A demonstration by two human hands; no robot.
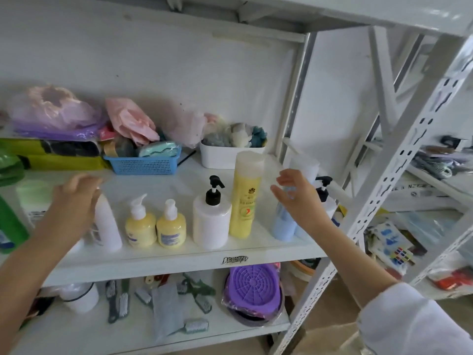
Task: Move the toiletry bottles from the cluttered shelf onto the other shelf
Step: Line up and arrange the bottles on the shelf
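A row of toiletry bottles stands along the front of the white shelf (158, 262): a white bottle (107, 226), two small yellow pump bottles (140, 226) (171, 228), a white pump bottle with a black head (212, 221), a tall yellow bottle (246, 196), a light blue bottle (282, 224) and another black-pump bottle (325, 198) at the right end. My left hand (75, 201) is blurred, fingers spread, at the white bottle's left side. My right hand (298, 196) hovers with fingers apart in front of the light blue bottle, holding nothing.
Behind the bottles are a blue mesh basket (143, 165), a white bin (222, 156) of sponges and plastic bags. A green bottle (10, 226) stands far left. The lower shelf holds brushes and a purple dish (253, 288). A second rack (435, 190) with clutter stands to the right.
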